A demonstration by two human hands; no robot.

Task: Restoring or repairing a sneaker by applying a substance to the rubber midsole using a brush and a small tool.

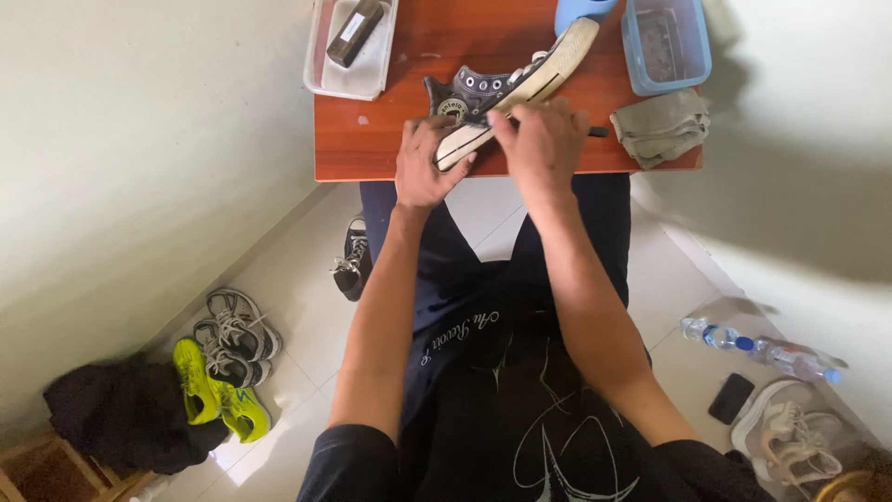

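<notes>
A dark high-top sneaker [506, 84] lies on its side on the red-brown tabletop [372, 139] in the upper middle of the frame, its white sole turned toward the person. The left hand [423, 165] presses the heel end, fingers curled over the sole edge in a firm grip. The right hand [544, 139] is closed around a thin dark tool [597, 132], probably a brush, whose end sticks out to the right; it lies against the sole rim.

To do this well, I judge that the left hand should pin the shoe flat so it cannot skid, while the right works in short strokes along the rim, keeping clear of the canvas.

A folded grey cloth [662, 125] lies just right of the hands, a blue tub [667, 45] above it, a white tray [351, 51] at upper left.
</notes>
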